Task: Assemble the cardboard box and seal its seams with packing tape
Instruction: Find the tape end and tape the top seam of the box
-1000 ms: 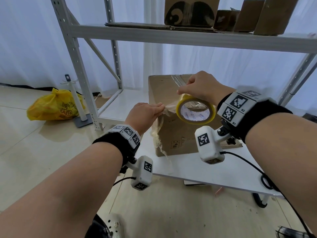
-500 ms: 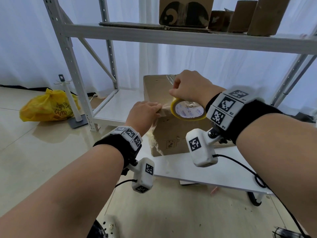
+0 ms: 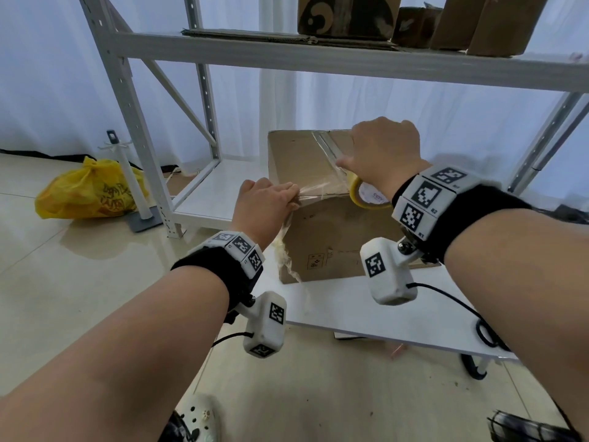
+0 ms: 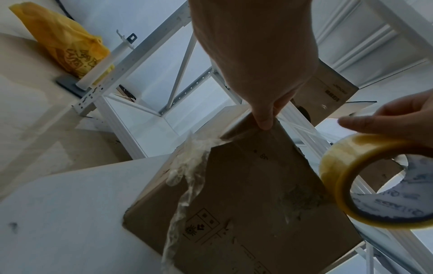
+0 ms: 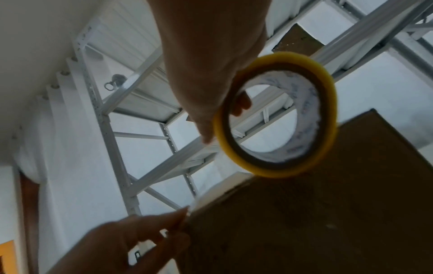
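Note:
A brown cardboard box (image 3: 322, 237) stands on a low white table (image 3: 350, 307), with a clear strip of tape along its top seam. My right hand (image 3: 379, 154) grips a yellow-edged roll of packing tape (image 3: 366, 196) over the box's near top edge; in the right wrist view a finger passes through the roll (image 5: 276, 115). My left hand (image 3: 264, 202) pinches the free end of the tape (image 4: 264, 126) at the box's near left top corner. A stretch of clear tape (image 3: 322, 191) runs between the hands. A crumpled length of tape (image 4: 187, 172) hangs down the box's left edge.
A white metal shelf rack (image 3: 318, 62) stands behind the table, with cardboard boxes (image 3: 347, 14) on its upper shelf. A yellow plastic bag (image 3: 89, 193) and a white stand (image 3: 134, 193) sit on the tiled floor at left. My shoe (image 3: 197, 419) is below.
Both hands have gone forward and down to the box. The roll has dropped from in front of the box to its near top edge, and the tape between the hands is stretched longer.

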